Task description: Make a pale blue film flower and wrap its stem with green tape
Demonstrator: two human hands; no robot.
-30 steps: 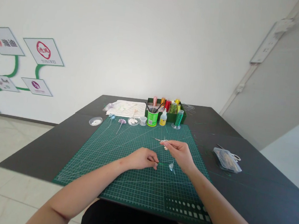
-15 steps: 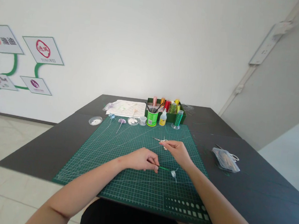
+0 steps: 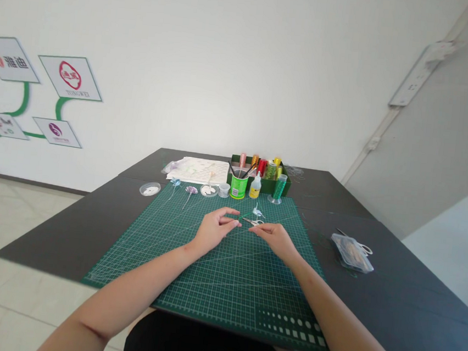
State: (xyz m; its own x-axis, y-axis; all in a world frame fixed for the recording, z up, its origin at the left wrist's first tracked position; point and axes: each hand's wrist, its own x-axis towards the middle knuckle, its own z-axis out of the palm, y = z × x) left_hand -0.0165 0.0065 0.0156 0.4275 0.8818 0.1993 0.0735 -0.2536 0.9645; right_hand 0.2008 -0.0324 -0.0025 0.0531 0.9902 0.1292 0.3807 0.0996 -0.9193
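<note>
My left hand [image 3: 214, 230] is over the middle of the cutting mat, thumb and fingers around the lower end of a thin green stem [image 3: 246, 216]. At the stem's far end is a small pale blue flower [image 3: 258, 212], pointing away to the right. My right hand [image 3: 275, 239] is to the right, its thumb and fingertips pressed together. Whether something thin is between them is too small to see. A pair of small scissors with white handles [image 3: 258, 222] lies just beyond those fingertips, blades toward my left hand.
A green cutting mat [image 3: 207, 283] covers the table's middle. Behind it stand a green can of brushes [image 3: 238, 187], a glue bottle [image 3: 255, 187], a green thread spool [image 3: 279, 187] and a box of spools [image 3: 235, 158]. Finished-looking flowers [image 3: 192, 189] lie left; a plastic case [image 3: 353, 253] lies right.
My left hand has moved forward, and the flower has swung from the near right to beyond the scissors. My right fingers have come off the scissors, which now lie on the mat.
</note>
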